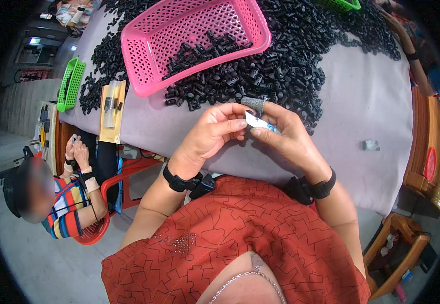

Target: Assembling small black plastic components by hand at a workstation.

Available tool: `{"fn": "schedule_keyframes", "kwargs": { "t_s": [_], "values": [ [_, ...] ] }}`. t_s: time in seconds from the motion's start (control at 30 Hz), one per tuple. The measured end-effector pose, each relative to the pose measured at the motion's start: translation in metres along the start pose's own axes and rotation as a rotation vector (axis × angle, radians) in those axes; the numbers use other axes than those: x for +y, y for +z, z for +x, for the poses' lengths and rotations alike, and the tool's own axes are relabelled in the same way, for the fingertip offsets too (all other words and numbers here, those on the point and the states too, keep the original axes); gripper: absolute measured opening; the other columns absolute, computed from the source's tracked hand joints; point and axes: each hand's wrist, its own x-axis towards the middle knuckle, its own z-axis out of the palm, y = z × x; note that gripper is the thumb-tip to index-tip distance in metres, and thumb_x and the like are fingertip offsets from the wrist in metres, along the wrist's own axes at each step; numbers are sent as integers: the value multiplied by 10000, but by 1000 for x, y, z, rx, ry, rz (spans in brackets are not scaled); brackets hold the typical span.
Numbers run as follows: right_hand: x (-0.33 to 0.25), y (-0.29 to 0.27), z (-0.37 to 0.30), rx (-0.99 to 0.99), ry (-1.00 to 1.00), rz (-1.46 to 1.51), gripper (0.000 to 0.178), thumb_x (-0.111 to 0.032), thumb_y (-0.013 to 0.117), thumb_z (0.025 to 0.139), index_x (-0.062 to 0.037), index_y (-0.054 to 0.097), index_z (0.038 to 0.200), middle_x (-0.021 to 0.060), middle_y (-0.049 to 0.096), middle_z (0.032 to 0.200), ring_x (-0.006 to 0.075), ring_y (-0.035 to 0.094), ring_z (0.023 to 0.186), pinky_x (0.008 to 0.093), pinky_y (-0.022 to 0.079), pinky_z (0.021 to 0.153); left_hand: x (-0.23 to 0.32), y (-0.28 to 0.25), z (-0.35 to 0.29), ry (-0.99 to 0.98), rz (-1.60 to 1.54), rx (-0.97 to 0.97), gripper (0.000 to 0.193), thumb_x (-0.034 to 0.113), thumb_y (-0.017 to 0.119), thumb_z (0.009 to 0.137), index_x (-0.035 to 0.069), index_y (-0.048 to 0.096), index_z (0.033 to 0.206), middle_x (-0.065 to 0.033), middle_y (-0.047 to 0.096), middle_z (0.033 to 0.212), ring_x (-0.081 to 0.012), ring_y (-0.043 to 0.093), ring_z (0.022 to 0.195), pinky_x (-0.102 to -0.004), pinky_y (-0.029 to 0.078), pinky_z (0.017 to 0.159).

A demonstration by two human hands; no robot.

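Both my hands meet over the near part of the cloth-covered table. My left hand (212,129) pinches a small black cylindrical part (250,112), mostly hidden by the fingertips. Between thumb and fingers, my right hand (288,134) grips a slim white tool with blue marks (258,122); its pointed end touches or nearly touches the black part. A grey speckled wrap (252,104) covers a fingertip of my right hand. Just beyond my hands lies a large heap of similar black parts (291,66).
A pink basket (146,86) partly filled with black parts stands on the heap. Left of it are a green basket (71,83) and a yellow card with a clear tube (111,111). A grey piece (371,145) lies at right. Another person (73,197) sits at left.
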Motion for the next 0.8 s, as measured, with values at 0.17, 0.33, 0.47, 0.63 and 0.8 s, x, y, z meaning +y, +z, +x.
{"fn": "schedule_keyframes", "kwargs": {
  "t_s": [0.17, 0.33, 0.47, 0.63, 0.8],
  "values": [
    [4, -1, 1, 6, -33, -69, 400, -86, 639, 858, 12, 545, 1234, -15, 581, 829, 57, 505, 753, 225, 437, 678, -2, -4, 0, 39, -42, -2, 247, 49, 631, 881, 21, 585, 1122, -61, 647, 957, -117, 615, 792, -249, 518, 733],
    [5, 0, 1, 27, -48, -49, 384, -96, 646, 861, 6, 555, 1219, -21, 572, 812, 54, 494, 738, 224, 431, 668, 1, 4, 0, 41, -26, 27, 179, 73, 629, 893, 42, 601, 1067, -21, 645, 900, -88, 616, 731, -250, 536, 684],
    [6, -1, 1, 47, -18, -56, 362, -103, 646, 865, 1, 567, 1202, -28, 564, 800, 49, 485, 729, 222, 425, 661, 0, 1, -1, 31, -101, 23, 171, 101, 600, 926, 41, 599, 1086, -16, 644, 901, -82, 616, 732, -245, 533, 692],
    [7, -1, 1, 39, -43, -53, 356, -102, 645, 864, -1, 570, 1197, -29, 563, 799, 48, 484, 727, 221, 420, 657, -2, -3, 0, 24, -113, 5, 220, 123, 601, 928, 32, 593, 1128, -24, 639, 907, -93, 606, 741, -247, 516, 699],
    [4, -2, -1, 31, -37, -69, 357, -107, 645, 865, -1, 570, 1197, -29, 564, 798, 47, 484, 727, 223, 418, 653, 0, 0, -1, 20, -123, -11, 201, 103, 611, 920, 33, 608, 1108, -7, 641, 899, -76, 613, 739, -236, 529, 693]
  ]
}}
